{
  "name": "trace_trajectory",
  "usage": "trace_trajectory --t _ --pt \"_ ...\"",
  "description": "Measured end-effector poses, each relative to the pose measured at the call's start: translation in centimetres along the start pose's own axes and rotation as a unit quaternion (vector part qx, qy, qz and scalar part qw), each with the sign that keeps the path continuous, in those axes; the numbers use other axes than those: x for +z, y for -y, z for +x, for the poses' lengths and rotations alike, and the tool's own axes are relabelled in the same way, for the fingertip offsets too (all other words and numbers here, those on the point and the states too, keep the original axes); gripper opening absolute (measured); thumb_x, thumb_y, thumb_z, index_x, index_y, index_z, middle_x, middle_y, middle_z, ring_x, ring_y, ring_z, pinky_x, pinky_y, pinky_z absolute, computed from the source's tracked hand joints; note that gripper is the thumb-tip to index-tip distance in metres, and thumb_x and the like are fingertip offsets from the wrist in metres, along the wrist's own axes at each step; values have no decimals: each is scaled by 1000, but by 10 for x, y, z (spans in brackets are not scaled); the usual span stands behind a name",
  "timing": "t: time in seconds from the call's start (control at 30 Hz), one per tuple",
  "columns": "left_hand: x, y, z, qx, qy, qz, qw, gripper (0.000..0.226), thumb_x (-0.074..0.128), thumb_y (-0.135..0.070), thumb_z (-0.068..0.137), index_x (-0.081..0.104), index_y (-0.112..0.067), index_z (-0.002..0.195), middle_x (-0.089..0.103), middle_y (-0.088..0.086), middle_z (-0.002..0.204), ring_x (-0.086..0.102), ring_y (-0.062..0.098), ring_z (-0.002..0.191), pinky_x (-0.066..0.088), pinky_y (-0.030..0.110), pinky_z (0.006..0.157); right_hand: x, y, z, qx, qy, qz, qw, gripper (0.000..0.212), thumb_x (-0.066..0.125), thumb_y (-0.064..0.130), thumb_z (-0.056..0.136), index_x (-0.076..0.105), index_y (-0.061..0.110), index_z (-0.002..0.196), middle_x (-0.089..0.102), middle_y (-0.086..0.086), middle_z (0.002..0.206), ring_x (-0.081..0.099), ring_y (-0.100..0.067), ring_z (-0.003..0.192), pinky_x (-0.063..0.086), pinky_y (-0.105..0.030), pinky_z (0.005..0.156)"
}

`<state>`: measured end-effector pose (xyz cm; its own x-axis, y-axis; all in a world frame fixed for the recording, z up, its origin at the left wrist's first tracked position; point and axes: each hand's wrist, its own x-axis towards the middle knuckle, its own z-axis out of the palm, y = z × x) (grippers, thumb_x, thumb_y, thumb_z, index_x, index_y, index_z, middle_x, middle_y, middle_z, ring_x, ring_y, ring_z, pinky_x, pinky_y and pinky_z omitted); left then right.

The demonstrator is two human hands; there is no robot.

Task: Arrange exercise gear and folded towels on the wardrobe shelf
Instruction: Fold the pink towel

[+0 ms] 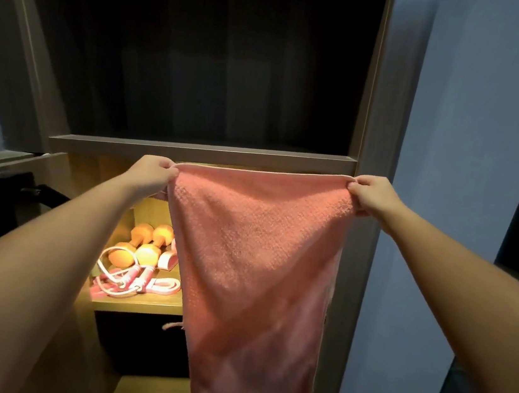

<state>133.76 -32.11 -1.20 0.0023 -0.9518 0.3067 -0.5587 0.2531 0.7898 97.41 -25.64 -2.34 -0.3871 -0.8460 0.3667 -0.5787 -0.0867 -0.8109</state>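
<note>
A pink towel (pixel 253 261) hangs spread out in front of the wardrobe, held by its top corners. My left hand (pixel 152 174) pinches the top left corner and my right hand (pixel 372 196) pinches the top right corner. Behind the towel, on the lit wooden shelf (pixel 138 304), lie two orange dumbbells (pixel 143 243) and a pink and white skipping rope (pixel 131 280). The towel hides the right part of that shelf.
Above the lit shelf runs a dark shelf board (pixel 204 153) under a dark upper compartment. A dark drawer front (pixel 136 341) sits under the lit shelf. The wardrobe side panel (pixel 356 275) borders a blue wall on the right. An open door stands at the left.
</note>
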Motion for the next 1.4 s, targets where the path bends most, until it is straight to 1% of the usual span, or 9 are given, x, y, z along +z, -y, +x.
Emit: trace_trajectory --t 0.17,0.4,0.53,0.73,0.87,0.93,1.07,1.2,1.4 --pt "9 17 -38 -63 -31 -208 976 12 52 -27 99 63 -21 99 63 5 111 61 23 106 54 40 90 5 -11 -26 5 -7 66 998 24 45 18 99 68 14 92 57 -6 82 54 -19 76 51 -29 59" --pt "7 24 -116 -50 -63 -236 968 24 49 -22 99 67 -17 85 65 6 90 58 18 84 45 27 63 3 -7 -113 97 10 239 966 18 58 26 93 73 18 85 67 -2 87 62 -16 82 50 -31 66" --pt "-24 16 -161 -36 -7 -305 952 31 51 -16 94 79 -21 82 72 -6 74 64 3 62 46 16 45 -33 9 -161 134 160 404 890 26 56 14 91 66 10 67 56 0 64 57 -11 56 49 -25 50" --pt "12 55 -192 -82 15 -244 966 17 62 -15 86 78 -19 82 70 -4 79 58 12 69 42 24 58 -3 -29 -200 245 158 417 861 20 47 4 92 55 5 74 49 -6 68 51 -16 62 42 -30 62" --pt "61 120 -205 -162 -9 -214 963 21 58 -19 90 78 -22 85 73 -13 78 66 2 75 53 22 65 37 -88 -222 330 105 391 853 24 49 -1 91 58 1 69 56 -8 56 59 -15 47 49 -22 45" --pt "86 153 -219 -219 -30 -157 963 20 53 -27 92 70 -18 94 71 -1 92 66 17 88 54 35 77 55 -118 -236 360 72 343 864 15 55 0 90 62 -3 76 61 -10 57 62 -17 49 51 -26 47" --pt "134 196 -258 -239 -21 -5 971 23 43 -30 95 63 -18 92 61 1 86 59 25 85 47 36 70 95 -177 -261 394 59 152 904 27 57 13 90 67 -4 108 67 -19 99 63 -30 87 50 -38 71" --pt "171 231 -296 -190 65 68 977 24 46 -27 93 65 -16 83 66 6 87 60 28 82 48 37 73 132 -217 -301 250 173 -75 950 28 43 19 100 62 6 84 66 -23 104 60 -29 93 36 -30 69" --pt "185 254 -313 -89 120 168 974 23 43 -30 100 47 -28 78 52 -12 80 48 12 77 31 28 58 152 -238 -330 129 213 -193 949 27 38 26 102 58 10 94 63 -13 102 58 -31 95 43 -36 77"
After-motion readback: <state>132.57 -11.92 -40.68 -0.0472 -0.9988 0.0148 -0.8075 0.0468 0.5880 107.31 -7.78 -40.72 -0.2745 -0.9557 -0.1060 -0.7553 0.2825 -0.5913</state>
